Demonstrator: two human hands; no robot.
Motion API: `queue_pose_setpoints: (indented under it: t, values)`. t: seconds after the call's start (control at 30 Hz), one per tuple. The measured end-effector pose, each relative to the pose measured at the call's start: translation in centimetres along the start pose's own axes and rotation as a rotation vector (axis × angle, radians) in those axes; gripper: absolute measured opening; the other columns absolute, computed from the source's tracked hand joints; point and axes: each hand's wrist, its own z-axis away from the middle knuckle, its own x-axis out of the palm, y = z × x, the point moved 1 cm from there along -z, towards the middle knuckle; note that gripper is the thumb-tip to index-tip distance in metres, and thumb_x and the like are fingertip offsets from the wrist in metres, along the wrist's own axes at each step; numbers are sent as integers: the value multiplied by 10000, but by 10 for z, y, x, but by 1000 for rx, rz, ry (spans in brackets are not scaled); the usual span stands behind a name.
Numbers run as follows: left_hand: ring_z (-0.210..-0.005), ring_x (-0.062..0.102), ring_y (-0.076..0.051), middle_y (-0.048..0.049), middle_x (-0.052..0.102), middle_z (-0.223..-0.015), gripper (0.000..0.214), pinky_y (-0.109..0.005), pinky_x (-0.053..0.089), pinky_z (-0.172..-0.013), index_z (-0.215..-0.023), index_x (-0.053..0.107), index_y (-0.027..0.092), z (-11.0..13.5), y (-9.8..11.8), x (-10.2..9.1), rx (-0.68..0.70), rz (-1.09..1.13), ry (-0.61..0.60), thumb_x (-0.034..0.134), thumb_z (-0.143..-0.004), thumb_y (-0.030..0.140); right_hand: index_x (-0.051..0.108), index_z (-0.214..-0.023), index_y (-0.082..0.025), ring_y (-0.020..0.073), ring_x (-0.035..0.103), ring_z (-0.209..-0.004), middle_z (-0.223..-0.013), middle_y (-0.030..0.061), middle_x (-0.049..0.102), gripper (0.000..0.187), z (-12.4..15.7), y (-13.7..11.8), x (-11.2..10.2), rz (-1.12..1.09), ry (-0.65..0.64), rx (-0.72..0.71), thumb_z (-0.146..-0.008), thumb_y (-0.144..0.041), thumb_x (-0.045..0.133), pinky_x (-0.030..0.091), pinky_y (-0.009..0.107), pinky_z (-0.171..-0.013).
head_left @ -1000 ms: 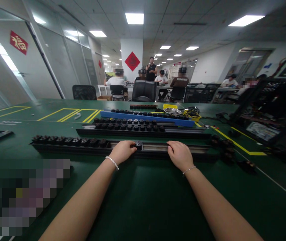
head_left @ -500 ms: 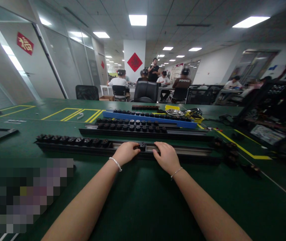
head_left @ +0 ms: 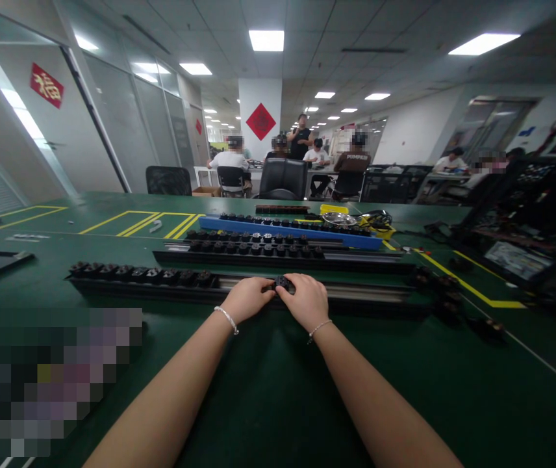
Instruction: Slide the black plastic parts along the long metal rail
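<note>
My left hand point(head_left: 245, 299) and my right hand point(head_left: 306, 300) meet over a long black channel point(head_left: 375, 304) lying across the green table. Between their fingertips sits a small black socket module point(head_left: 282, 282), pinched from both sides. The fingers partly cover it, so whether it is seated in the channel is hidden. A row of similar black modules point(head_left: 139, 274) fills the channel's left part. To the right of my hands its silvery inside shows.
Behind lie another black channel with modules point(head_left: 258, 249) and a blue strip point(head_left: 210, 222) holding more. Loose black modules point(head_left: 446, 286) are at the right, near a dark equipment frame point(head_left: 516, 214). A metal dish point(head_left: 340, 219) stands farther back. Several people sit beyond the table.
My right hand has moved left along the channel and closed on the socket module. My left hand stays at the module's left side, almost unmoved.
</note>
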Motion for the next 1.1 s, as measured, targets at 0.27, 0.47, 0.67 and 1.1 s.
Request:
queue_pose_setpoints:
  t: [0.27, 0.47, 0.67, 1.1]
  values:
    - [-1076, 595, -182, -5, 662, -1171, 330, -272, 416, -958, -1126, 643, 255, 0, 4, 1, 32, -13, -16, 470, -853, 322, 651, -1010, -255, 212, 559, -1028, -1063, 44, 671, 310, 0, 0, 1, 10, 23, 18, -784, -440, 546, 359, 369, -877]
    - [-1068, 579, -188, -31, 667, -1143, 303, -293, 411, -976, -1071, 668, 211, 1, 6, 2, 113, -93, 124, 474, -853, 294, 650, -998, -232, 220, 557, -1040, -1048, 57, 676, 301, 1, 1, 3, -1, 34, 11, -796, -425, 539, 346, 363, -895]
    - [-1126, 536, -196, -56, 626, -1209, 314, -341, 366, -1040, -1108, 647, 195, 3, 1, 7, 100, -195, 269, 450, -875, 270, 641, -983, -213, 214, 566, -1016, -1034, 71, 674, 295, 2, 3, 4, 4, 53, -5, -802, -418, 529, 342, 354, -898]
    - [-1117, 550, -205, -41, 641, -1193, 339, -347, 383, -1011, -1126, 641, 210, 4, -1, 10, 80, -221, 270, 405, -898, 294, 629, -963, -172, 220, 574, -955, -1008, 85, 670, 288, 4, 7, 4, 0, 90, -9, -828, -373, 473, 346, 352, -898]
